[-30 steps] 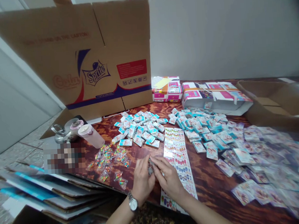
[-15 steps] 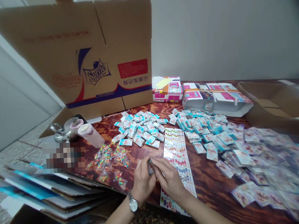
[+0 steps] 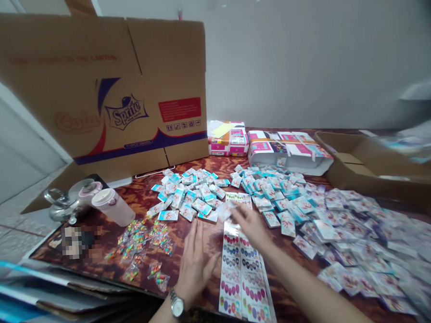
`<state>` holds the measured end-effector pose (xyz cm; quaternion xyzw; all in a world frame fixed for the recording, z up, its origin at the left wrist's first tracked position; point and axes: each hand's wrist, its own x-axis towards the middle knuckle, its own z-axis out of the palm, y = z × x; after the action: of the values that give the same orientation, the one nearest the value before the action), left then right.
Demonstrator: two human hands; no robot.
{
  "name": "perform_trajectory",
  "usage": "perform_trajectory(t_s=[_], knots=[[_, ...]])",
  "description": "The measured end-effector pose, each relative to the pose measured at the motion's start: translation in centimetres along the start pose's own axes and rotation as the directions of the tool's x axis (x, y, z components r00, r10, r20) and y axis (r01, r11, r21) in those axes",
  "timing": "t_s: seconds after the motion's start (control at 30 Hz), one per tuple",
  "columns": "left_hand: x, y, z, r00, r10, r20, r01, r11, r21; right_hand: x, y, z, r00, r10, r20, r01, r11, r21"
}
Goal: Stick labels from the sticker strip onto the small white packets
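Note:
My right hand [image 3: 245, 222] reaches over the upper part of a sticker sheet [image 3: 231, 271] printed with rows of colourful nail-like shapes. Its fingers pinch a small whitish packet [image 3: 225, 211], smeared by motion, beside the left pile of small white-and-blue boxes [image 3: 190, 191]. My left hand [image 3: 196, 261], with a wristwatch [image 3: 176, 304] on the wrist, lies open on the table just left of the sheet, thumb apart and holding nothing. Clear bags of bright coloured pieces [image 3: 136, 240] lie to its left.
More small boxes [image 3: 278, 192] and purplish packets [image 3: 353, 236] cover the right side. A large Sprite carton [image 3: 137, 54] stands behind, with two pink-and-white boxes [image 3: 287, 143] and an open carton [image 3: 368, 180]. Bottles [image 3: 115, 210] and stacked cardboard [image 3: 63, 290] are at left.
My hands were together over a small item; they have parted. The right has moved up and forward with the packet, while the left has opened flat. The view has shifted to the right.

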<state>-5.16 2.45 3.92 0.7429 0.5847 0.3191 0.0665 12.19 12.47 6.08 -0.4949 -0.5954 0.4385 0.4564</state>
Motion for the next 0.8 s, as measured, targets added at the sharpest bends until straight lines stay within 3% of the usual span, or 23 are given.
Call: perform_trajectory(t_s=[0.07,0.13,0.17,0.2,0.27,0.3,0.37,0.5,0.63,0.8], knots=[[-0.3,-0.4,0.0,1.0,-0.001,0.013,0.0,1.0,0.008,2.4,0.7,-2.2,0.973,0.082,-0.214,-0.06,0.993,0.106],[-0.8,-0.8,0.2,1.0,0.004,0.026,-0.005,1.0,0.01,3.3,1.8,-4.1,0.967,0.072,-0.246,-0.068,0.997,0.026],[-1.2,-1.0,0.4,0.999,0.009,0.039,-0.009,1.0,0.008,3.1,2.4,-5.0,0.986,0.023,-0.166,-0.041,0.993,-0.108],[-1.5,-1.2,0.6,0.998,0.016,0.057,-0.016,1.0,0.003,2.5,3.0,-5.7,0.999,-0.038,-0.008,0.034,0.961,-0.275],[-1.9,-1.2,1.1,0.995,0.036,0.097,-0.035,0.999,-0.013,0.8,4.3,-6.7,0.935,-0.078,0.347,0.262,0.81,-0.524],[-2.1,-1.1,1.2,0.992,0.046,0.115,-0.044,0.999,-0.022,-0.1,4.9,-7.0,0.892,-0.052,0.449,0.337,0.738,-0.585],[-2.2,-0.8,1.5,0.989,0.06,0.138,-0.055,0.998,-0.041,-1.5,5.9,-7.3,0.847,0.007,0.531,0.402,0.644,-0.651],[-1.9,0.0,1.9,0.978,0.078,0.194,-0.061,0.994,-0.091,-2.3,6.6,-7.2,0.848,-0.002,0.529,0.439,0.56,-0.702],[-0.9,0.8,1.7,0.972,0.082,0.218,-0.049,0.987,-0.151,-2.3,4.6,-6.8,0.846,-0.119,0.519,0.478,0.599,-0.642],[1.2,2.0,1.0,0.981,0.103,0.163,-0.058,0.965,-0.258,-2.7,-1.8,-6.0,0.804,-0.213,0.556,0.465,0.808,-0.361]])
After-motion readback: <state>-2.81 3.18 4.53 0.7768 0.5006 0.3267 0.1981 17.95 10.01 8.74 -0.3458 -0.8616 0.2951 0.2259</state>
